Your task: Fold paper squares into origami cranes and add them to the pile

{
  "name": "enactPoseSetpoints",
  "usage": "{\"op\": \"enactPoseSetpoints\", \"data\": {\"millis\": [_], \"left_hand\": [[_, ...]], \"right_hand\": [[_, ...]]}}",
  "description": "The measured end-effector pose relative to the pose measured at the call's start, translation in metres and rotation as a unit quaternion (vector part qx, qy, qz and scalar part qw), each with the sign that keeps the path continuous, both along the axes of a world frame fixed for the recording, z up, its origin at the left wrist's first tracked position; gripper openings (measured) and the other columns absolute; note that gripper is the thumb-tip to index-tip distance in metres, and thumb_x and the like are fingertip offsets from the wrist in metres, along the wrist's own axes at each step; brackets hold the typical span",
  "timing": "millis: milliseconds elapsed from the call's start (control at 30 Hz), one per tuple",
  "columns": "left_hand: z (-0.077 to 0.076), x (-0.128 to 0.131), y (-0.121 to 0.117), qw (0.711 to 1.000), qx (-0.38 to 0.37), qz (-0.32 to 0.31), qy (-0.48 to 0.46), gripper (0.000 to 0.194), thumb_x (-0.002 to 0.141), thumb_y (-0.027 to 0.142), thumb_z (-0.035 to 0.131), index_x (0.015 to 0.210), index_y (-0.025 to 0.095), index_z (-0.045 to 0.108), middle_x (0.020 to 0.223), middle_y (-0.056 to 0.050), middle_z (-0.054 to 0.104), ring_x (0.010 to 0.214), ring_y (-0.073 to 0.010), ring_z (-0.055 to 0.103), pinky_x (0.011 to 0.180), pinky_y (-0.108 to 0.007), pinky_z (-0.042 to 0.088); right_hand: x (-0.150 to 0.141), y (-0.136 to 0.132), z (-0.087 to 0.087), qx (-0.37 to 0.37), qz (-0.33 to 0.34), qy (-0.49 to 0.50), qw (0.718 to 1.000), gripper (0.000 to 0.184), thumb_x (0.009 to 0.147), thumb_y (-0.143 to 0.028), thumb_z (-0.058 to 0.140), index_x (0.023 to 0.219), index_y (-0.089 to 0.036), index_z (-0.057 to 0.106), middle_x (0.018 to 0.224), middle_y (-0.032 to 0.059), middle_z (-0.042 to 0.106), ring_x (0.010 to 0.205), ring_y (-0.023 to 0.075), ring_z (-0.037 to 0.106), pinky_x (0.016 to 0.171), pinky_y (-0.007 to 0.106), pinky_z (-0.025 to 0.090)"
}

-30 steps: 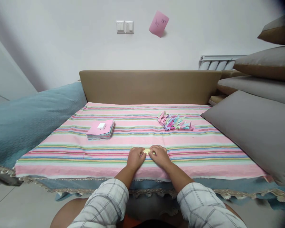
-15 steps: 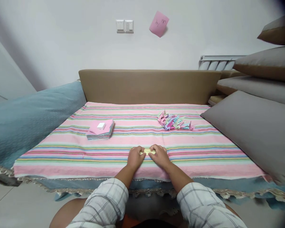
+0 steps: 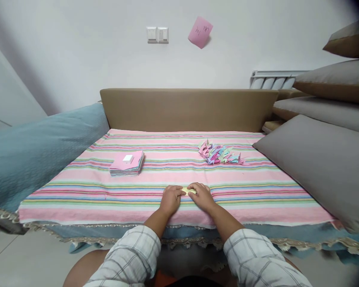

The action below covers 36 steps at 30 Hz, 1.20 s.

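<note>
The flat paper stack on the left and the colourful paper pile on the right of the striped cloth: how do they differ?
The paper stack is neat, with square sheets lying flat and aligned; the folded paper pile is loose, with pointed shapes sticking up. The paper stack shows pink on top, with a small white piece on it; the folded paper pile mixes pink, blue, green and purple. Both rest on the striped cloth, beyond both hands.
</note>
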<state>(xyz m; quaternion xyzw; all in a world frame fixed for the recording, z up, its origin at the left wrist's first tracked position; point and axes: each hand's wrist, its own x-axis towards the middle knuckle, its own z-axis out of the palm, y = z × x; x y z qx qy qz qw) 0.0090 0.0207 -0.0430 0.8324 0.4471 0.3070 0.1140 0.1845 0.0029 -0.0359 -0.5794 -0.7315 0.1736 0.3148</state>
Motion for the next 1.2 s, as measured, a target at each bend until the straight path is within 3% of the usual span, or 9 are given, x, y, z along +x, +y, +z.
{"op": "enactPoseSetpoints", "data": {"millis": [400, 567, 700, 833, 1000, 1200], "left_hand": [[0.001, 0.001, -0.002, 1.0, -0.002, 0.003, 0.009, 0.032, 0.077, 0.006, 0.051, 0.089, 0.026, 0.073, 0.104, -0.004, 0.068, 0.095, -0.0199, 0.058, 0.088, -0.04, 0.042], [0.002, 0.001, -0.002, 1.0, -0.002, -0.001, 0.014, 0.034, 0.077, 0.005, 0.051, 0.091, 0.027, 0.073, 0.103, -0.004, 0.069, 0.094, -0.02, 0.057, 0.088, -0.04, 0.042], [-0.001, -0.001, -0.001, 0.999, 0.016, -0.013, 0.028, 0.036, 0.077, 0.004, 0.051, 0.092, 0.028, 0.073, 0.103, -0.005, 0.068, 0.095, -0.0203, 0.057, 0.088, -0.041, 0.042], [-0.006, -0.007, -0.003, 0.996, 0.079, -0.026, 0.042, 0.031, 0.077, 0.007, 0.052, 0.09, 0.025, 0.073, 0.11, -0.008, 0.064, 0.099, -0.022, 0.054, 0.088, -0.042, 0.044], [-0.01, -0.012, -0.011, 0.989, 0.142, 0.01, 0.031, 0.023, 0.079, 0.011, 0.053, 0.085, 0.021, 0.073, 0.113, -0.011, 0.06, 0.103, -0.0242, 0.051, 0.087, -0.042, 0.045], [-0.009, -0.015, -0.013, 0.991, 0.121, 0.053, -0.001, 0.024, 0.072, 0.004, 0.05, 0.073, 0.018, 0.07, 0.104, -0.009, 0.063, 0.097, -0.0223, 0.054, 0.086, -0.039, 0.047]], "right_hand": [[0.006, -0.001, -0.002, -0.01, 0.024, 0.006, 1.0, 0.033, 0.081, -0.016, 0.042, 0.105, -0.027, 0.061, 0.111, 0.0004, 0.063, 0.108, 0.0189, 0.051, 0.095, 0.039, 0.03], [0.001, -0.003, -0.003, 0.015, 0.019, -0.039, 0.999, 0.028, 0.087, -0.031, 0.044, 0.108, -0.032, 0.063, 0.112, 0.0019, 0.063, 0.106, 0.0204, 0.05, 0.092, 0.039, 0.03], [-0.004, -0.003, -0.005, 0.037, 0.001, -0.062, 0.997, 0.022, 0.086, -0.03, 0.05, 0.1, -0.032, 0.067, 0.105, 0.0003, 0.064, 0.1, 0.0192, 0.051, 0.088, 0.037, 0.03], [-0.004, -0.002, -0.007, 0.039, 0.002, -0.063, 0.997, 0.021, 0.084, -0.029, 0.053, 0.099, -0.032, 0.067, 0.105, 0.0, 0.064, 0.1, 0.0191, 0.051, 0.086, 0.037, 0.03], [-0.003, -0.002, -0.007, 0.036, 0.001, -0.062, 0.997, 0.02, 0.084, -0.03, 0.054, 0.098, -0.032, 0.067, 0.107, 0.0007, 0.064, 0.101, 0.0193, 0.052, 0.087, 0.038, 0.029], [-0.003, -0.003, -0.004, 0.033, 0.002, -0.057, 0.998, 0.019, 0.084, -0.03, 0.054, 0.097, -0.032, 0.067, 0.107, 0.0007, 0.064, 0.101, 0.0193, 0.052, 0.088, 0.038, 0.03]]}}
